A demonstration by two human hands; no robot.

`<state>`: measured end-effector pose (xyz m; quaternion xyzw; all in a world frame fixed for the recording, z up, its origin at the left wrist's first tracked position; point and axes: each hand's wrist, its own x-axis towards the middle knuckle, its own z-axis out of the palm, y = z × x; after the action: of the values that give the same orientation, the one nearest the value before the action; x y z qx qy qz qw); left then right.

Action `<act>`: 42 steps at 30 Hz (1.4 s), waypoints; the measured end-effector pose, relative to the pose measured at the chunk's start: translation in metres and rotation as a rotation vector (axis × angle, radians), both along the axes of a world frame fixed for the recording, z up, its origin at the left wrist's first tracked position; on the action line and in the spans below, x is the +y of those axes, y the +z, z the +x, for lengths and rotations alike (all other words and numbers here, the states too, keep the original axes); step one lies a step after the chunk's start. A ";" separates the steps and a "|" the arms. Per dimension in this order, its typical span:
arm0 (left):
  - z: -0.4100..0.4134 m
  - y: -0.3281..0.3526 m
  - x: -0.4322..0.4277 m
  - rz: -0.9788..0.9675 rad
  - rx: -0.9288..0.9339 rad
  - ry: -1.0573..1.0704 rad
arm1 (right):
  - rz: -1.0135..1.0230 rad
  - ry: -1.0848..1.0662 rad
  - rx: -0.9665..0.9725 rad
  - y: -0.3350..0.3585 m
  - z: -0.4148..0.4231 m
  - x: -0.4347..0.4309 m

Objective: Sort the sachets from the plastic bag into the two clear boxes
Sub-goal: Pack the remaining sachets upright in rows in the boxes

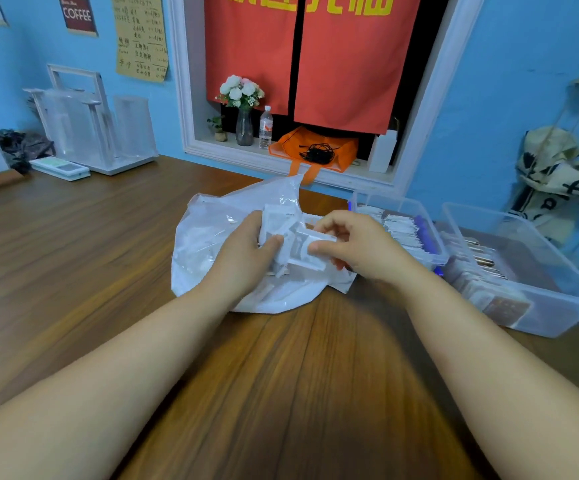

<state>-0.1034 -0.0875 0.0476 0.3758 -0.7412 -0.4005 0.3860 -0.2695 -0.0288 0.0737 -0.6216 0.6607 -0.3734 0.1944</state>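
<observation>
1. The wooden table (298,393) fills the near view, and both bare forearms reach across it from the near edge towards its middle.
2. The left hand (243,258) has its fingers curled round a loose bundle of white sachets (290,249), with the thumb pressed on top of it.
3. The right hand (357,244) pinches the right end of the same bundle between its thumb and bent fingers, so both hands are closed on the sachets.
4. The bundle is held just above the open mouth of the plastic bag (212,230), which lies crumpled on the middle of the table with more sachets inside.
5. Along the right edge stands a clear box (565,313) holding brown sachets (499,303).
6. A second clear box (402,202) sits between that one and the bag, just beside both, and holds rows of pale sachets (400,226).
7. At the far left corner stand a clear rack (90,126) and a flat white device (61,168).
8. Beyond the far edge, a window ledge (212,147) carries a vase of flowers (243,126), a water bottle (265,128) and an orange bag (315,150), below a red curtain (315,57).
</observation>
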 end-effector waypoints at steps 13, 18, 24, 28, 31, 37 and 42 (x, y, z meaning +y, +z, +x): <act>-0.106 -0.015 0.073 -0.110 -0.218 -0.551 | -0.048 -0.397 0.108 -0.020 -0.066 0.121; -0.110 -0.026 0.079 -0.215 -0.233 -0.602 | -0.049 -0.430 0.065 -0.040 -0.064 0.134; -0.109 -0.035 0.077 -0.224 -0.221 -0.598 | -0.039 -0.424 0.079 -0.052 -0.059 0.121; -0.108 -0.039 0.072 -0.201 -0.185 -0.582 | 0.051 -0.430 0.062 -0.055 -0.063 0.124; -0.108 -0.039 0.071 -0.154 -0.182 -0.593 | 0.153 -0.428 0.127 -0.053 -0.064 0.129; -0.111 -0.042 0.081 -0.186 -0.208 -0.642 | 0.189 -0.309 0.143 -0.048 -0.066 0.136; -0.112 -0.043 0.078 -0.188 -0.142 -0.575 | 0.152 -0.291 0.178 -0.050 -0.064 0.133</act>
<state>-0.2152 -0.0096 0.0050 0.1404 -0.8760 -0.3957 0.2373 -0.3339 0.1044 0.0235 -0.5335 0.7846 -0.2901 0.1254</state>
